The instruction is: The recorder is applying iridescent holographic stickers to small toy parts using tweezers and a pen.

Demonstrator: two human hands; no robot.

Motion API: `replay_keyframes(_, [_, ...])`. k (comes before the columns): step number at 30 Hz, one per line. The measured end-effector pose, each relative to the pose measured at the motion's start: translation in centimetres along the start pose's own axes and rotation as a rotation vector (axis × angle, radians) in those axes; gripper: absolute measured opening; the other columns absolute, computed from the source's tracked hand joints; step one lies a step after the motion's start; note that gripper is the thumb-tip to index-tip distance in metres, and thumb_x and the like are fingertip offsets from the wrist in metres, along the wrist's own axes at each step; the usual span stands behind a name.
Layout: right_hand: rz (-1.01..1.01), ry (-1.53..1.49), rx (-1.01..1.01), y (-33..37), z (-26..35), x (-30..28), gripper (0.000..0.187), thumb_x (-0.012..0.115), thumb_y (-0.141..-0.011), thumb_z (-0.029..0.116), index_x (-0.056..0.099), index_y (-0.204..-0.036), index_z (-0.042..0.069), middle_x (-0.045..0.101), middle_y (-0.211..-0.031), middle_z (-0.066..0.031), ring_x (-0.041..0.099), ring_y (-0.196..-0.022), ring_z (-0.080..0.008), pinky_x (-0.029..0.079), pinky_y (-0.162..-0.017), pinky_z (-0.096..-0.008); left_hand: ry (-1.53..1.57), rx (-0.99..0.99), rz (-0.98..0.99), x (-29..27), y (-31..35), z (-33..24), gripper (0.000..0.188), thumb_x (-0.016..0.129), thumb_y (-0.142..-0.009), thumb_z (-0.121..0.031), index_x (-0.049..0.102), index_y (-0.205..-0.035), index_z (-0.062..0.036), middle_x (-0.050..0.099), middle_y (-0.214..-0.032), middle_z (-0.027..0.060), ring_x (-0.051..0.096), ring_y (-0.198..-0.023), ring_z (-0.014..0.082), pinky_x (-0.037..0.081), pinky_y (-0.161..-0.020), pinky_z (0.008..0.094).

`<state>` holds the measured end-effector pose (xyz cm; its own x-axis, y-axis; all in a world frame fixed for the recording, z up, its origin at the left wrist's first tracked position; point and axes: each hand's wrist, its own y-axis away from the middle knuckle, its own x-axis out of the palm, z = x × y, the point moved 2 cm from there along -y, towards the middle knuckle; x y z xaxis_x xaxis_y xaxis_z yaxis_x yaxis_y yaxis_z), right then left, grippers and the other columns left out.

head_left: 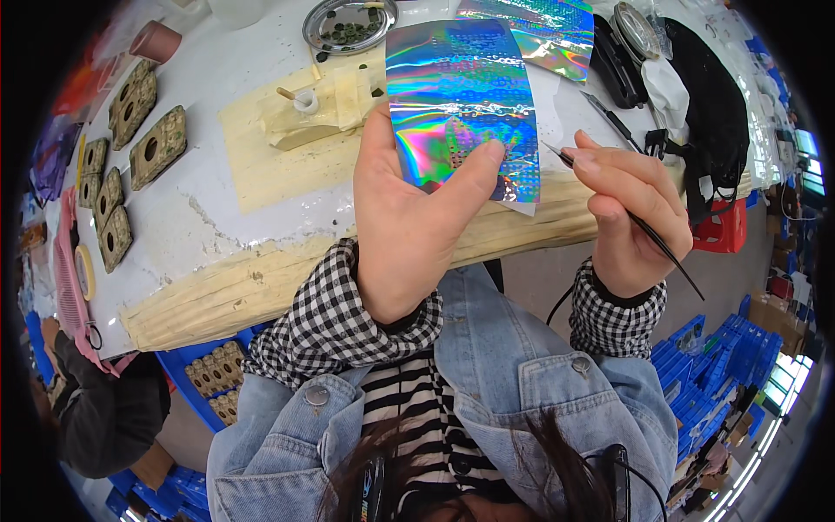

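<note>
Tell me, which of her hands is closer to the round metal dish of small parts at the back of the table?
Left. The left hand holds the shiny holographic sheet just below the metal dish; the right hand, gripping a thin black tool, is farther off to the side.

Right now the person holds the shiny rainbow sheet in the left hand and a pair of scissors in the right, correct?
Not quite. In the head view, the left hand does hold the holographic rainbow sheet, thumb pressed on its lower edge. But the right hand grips a thin black pointed tool, held like a pen, not scissors.
</note>
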<state>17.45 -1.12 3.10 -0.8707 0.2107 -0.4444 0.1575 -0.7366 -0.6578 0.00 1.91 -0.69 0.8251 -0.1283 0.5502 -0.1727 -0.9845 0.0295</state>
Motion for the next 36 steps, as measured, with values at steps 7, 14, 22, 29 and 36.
replay_keyframes(7, [-0.018,-0.062,0.082,0.2,-0.4,-0.2,0.018,0.071,-0.081,0.005,0.071,-0.097,-0.002,0.069,-0.091,-0.0133,0.066,-0.084,-0.0210,0.056,-0.087,-0.0401,0.017,-0.007,-0.014,0.1,0.1,-0.2,0.041,0.067,-0.085,0.001,0.042,-0.117,0.0035,0.062,-0.108,0.0122,0.063,-0.095,0.0144,0.053,-0.081,0.0279])
replay_keyframes(14, [-0.102,-0.401,0.449,1.0,-1.3,-0.2,0.022,0.060,-0.092,0.013,0.066,-0.100,-0.007,0.068,-0.095,-0.0162,0.067,-0.086,-0.0221,0.056,-0.079,-0.0337,0.016,-0.001,-0.019,0.2,0.1,-0.2,0.040,0.066,-0.085,0.001,0.044,-0.118,0.0032,0.062,-0.109,0.0117,0.062,-0.096,0.0144,0.052,-0.083,0.0282])
replay_keyframes(22, [-0.213,-0.717,0.702,1.9,-3.2,-0.3,0.025,0.056,-0.096,0.015,0.064,-0.105,-0.007,0.067,-0.099,-0.0170,0.068,-0.085,-0.0222,0.057,-0.077,-0.0327,0.035,-0.011,-0.029,0.1,0.2,0.0,0.039,0.066,-0.085,0.002,0.046,-0.119,0.0028,0.063,-0.109,0.0111,0.063,-0.095,0.0142,0.052,-0.082,0.0283])
replay_keyframes(29, [0.138,0.224,0.110,0.9,-2.2,-0.9,0.021,0.074,-0.077,0.003,0.070,-0.098,-0.001,0.066,-0.089,-0.0110,0.064,-0.075,-0.0193,0.050,-0.067,-0.0273,0.069,-0.015,-0.034,-0.1,0.1,0.1,0.038,0.066,-0.085,0.002,0.047,-0.118,0.0019,0.064,-0.108,0.0103,0.063,-0.094,0.0141,0.052,-0.083,0.0282])
replay_keyframes(36, [0.212,0.355,0.085,1.3,-2.0,-0.7,0.027,0.077,-0.072,0.008,0.071,-0.098,0.002,0.065,-0.088,-0.0096,0.062,-0.078,-0.0224,0.049,-0.067,-0.0309,0.084,-0.019,-0.046,0.0,0.1,0.1,0.038,0.067,-0.085,0.001,0.048,-0.117,0.0018,0.064,-0.108,0.0102,0.063,-0.094,0.0140,0.052,-0.084,0.0279])
